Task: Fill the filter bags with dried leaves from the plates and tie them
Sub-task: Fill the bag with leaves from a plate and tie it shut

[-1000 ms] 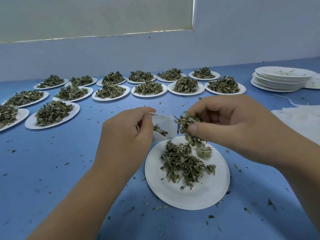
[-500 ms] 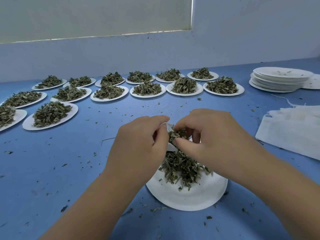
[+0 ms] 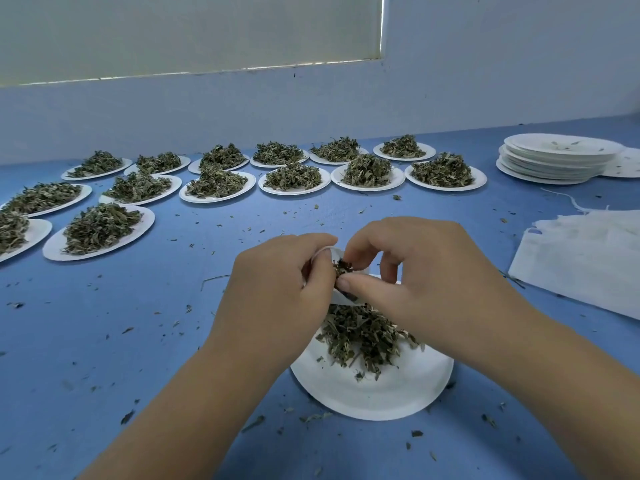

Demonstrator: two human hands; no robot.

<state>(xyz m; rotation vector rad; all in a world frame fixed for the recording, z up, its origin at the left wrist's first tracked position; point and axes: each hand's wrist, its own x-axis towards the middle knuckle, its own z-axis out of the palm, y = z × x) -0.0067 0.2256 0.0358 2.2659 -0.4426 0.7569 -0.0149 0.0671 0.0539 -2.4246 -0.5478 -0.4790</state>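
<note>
- Left hand [image 3: 277,289]: fingers curled round a white filter bag [image 3: 341,300], gripping it above the far edge of the paper plate [image 3: 381,400].
- Right hand [image 3: 426,282]: thumb and fingertips pressed together on a pinch of dried leaves [image 3: 343,266], right at the bag's mouth and close against the left hand's fingers.
- Bag sits between the two hands and is mostly hidden by them; fill level cannot be read.
- Beneath the hands, toward the wrists: a loose leaf heap [image 3: 363,337] on the plate, partly under the right hand.
- Beyond and to the left of the left hand: rows of leaf-laden plates [image 3: 100,230].
- To the right of the right hand: a pile of flat bags [image 3: 585,258]; beyond that, a stack of empty plates [image 3: 554,157].
- Leaf crumbs are scattered over the blue table [image 3: 138,341] around both forearms.
</note>
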